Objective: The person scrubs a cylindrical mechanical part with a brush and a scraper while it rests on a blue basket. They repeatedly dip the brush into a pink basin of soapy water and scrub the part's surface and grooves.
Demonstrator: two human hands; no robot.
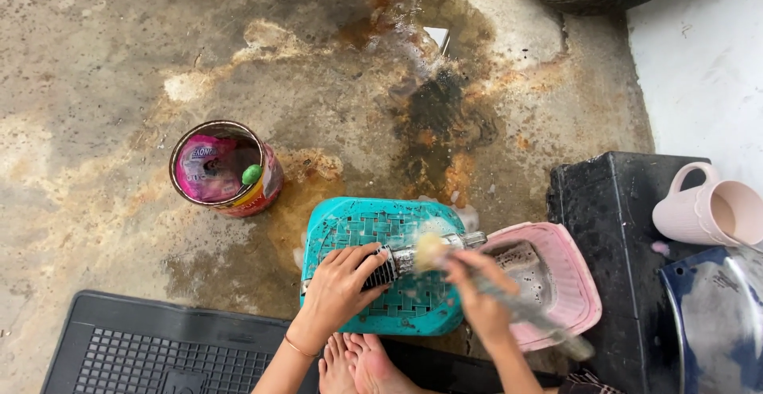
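The metal part point(413, 259) lies across the teal stool point(350, 223), long axis running 9 to 3, shiny end pointing at 3 toward the pink basin point(576, 283). Left hand point(342, 283) wraps its ribbed black end from 7 o'clock. Right hand point(477, 295) is closed on a brush point(524, 314), soapy head on the part's middle, handle trailing off to 4.
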